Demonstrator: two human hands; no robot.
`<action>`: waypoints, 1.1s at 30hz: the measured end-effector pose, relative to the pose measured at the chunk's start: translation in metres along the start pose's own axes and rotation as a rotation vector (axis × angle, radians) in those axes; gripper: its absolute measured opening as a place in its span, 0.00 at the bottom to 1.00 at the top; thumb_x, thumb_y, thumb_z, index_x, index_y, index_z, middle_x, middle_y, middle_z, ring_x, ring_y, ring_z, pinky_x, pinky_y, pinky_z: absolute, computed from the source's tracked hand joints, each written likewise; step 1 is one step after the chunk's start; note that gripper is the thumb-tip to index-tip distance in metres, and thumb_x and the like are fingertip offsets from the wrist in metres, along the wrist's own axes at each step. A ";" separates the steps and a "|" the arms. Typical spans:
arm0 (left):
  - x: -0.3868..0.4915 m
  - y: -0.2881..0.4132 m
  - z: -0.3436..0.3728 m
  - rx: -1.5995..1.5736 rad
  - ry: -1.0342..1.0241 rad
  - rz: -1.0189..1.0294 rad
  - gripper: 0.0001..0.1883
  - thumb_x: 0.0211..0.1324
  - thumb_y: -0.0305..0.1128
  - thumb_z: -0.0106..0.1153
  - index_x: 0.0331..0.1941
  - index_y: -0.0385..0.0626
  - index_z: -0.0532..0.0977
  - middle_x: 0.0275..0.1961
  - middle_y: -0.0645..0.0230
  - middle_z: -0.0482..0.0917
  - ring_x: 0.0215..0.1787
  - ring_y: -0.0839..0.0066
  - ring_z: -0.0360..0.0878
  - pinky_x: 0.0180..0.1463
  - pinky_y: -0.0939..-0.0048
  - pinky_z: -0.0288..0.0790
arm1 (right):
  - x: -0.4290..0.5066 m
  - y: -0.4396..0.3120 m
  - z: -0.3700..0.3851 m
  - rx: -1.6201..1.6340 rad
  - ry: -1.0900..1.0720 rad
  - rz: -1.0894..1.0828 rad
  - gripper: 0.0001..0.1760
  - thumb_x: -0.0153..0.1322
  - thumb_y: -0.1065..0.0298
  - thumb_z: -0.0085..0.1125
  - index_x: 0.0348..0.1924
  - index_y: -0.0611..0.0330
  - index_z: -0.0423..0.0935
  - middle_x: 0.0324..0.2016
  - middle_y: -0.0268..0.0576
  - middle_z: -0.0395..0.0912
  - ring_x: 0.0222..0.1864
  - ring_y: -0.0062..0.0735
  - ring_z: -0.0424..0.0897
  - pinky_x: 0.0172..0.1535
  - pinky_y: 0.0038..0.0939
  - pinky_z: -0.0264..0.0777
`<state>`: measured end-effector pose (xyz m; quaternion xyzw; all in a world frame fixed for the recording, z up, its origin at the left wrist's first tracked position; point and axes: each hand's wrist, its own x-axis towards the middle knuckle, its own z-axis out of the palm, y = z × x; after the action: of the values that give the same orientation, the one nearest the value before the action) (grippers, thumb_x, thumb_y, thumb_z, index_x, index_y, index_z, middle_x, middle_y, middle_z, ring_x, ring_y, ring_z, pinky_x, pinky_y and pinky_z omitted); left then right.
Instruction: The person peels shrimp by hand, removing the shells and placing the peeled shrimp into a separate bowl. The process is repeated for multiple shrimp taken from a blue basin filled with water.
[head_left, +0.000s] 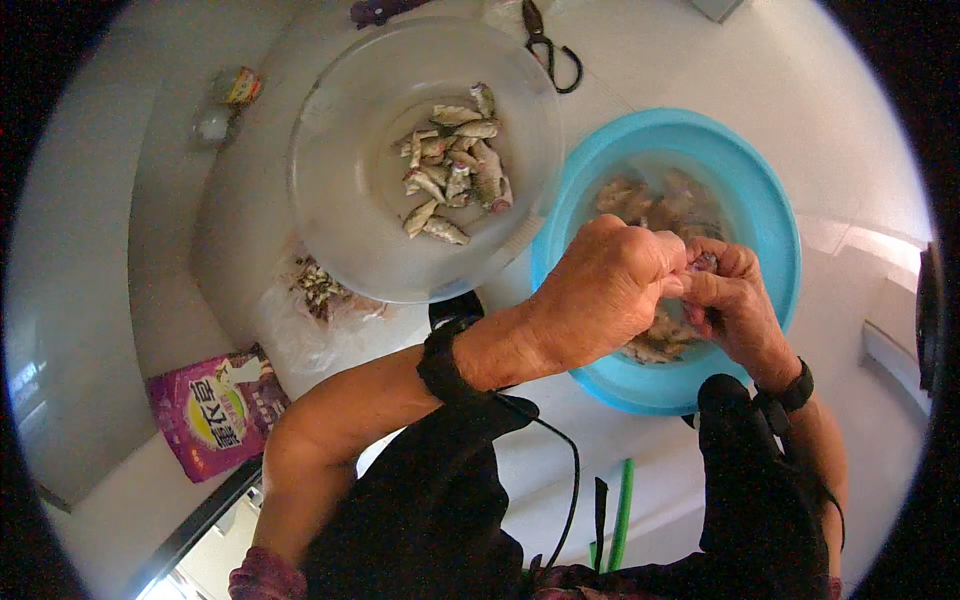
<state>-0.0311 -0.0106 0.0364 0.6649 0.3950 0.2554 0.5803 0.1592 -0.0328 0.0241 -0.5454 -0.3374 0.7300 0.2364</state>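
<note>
Over a blue plastic basin (776, 217), my two hands meet with fingertips together. My right hand (731, 300) grips what looks like a small fish (703, 262), mostly covered by the fingers. My left hand (600, 292) pinches at the same piece, its grip partly hidden behind the knuckles. Below them, several small fish (660, 202) lie in cloudy water in the basin. To the left stands a large clear plastic bowl (337, 187) with several small scaly fish (454, 161) piled on its bottom.
Black-handled scissors (555, 56) lie beyond the clear bowl. Fish scraps (319, 285) rest on a clear plastic bag (300, 337) at the left, near a purple printed packet (217, 416). A green hose (622, 517) and black cord (574, 465) run between my knees.
</note>
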 end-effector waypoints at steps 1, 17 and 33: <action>-0.002 0.002 -0.004 -0.011 -0.045 -0.060 0.05 0.58 0.26 0.58 0.32 0.37 0.78 0.20 0.64 0.79 0.21 0.79 0.80 0.24 0.77 0.73 | 0.000 -0.001 0.001 -0.020 0.001 0.010 0.10 0.66 0.63 0.62 0.28 0.59 0.76 0.12 0.29 0.68 0.11 0.13 0.64 0.15 0.18 0.56; -0.132 -0.011 -0.198 0.317 0.782 -0.488 0.11 0.59 0.30 0.55 0.41 0.35 0.77 0.29 0.60 0.82 0.26 0.72 0.82 0.27 0.74 0.76 | 0.006 0.006 -0.012 0.072 -0.041 -0.056 0.13 0.67 0.60 0.64 0.35 0.61 0.75 0.19 0.30 0.73 0.15 0.13 0.68 0.14 0.16 0.58; -0.287 -0.200 -0.298 0.555 0.974 -1.266 0.12 0.55 0.29 0.50 0.20 0.38 0.75 0.16 0.57 0.78 0.19 0.68 0.80 0.19 0.66 0.72 | 0.006 0.003 -0.012 0.024 0.032 -0.057 0.14 0.74 0.62 0.51 0.49 0.60 0.67 0.23 0.32 0.72 0.20 0.13 0.69 0.21 0.13 0.59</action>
<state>-0.4746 -0.0737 -0.0656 0.2520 0.9474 0.0339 0.1944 0.1692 -0.0278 0.0159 -0.5444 -0.3401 0.7180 0.2691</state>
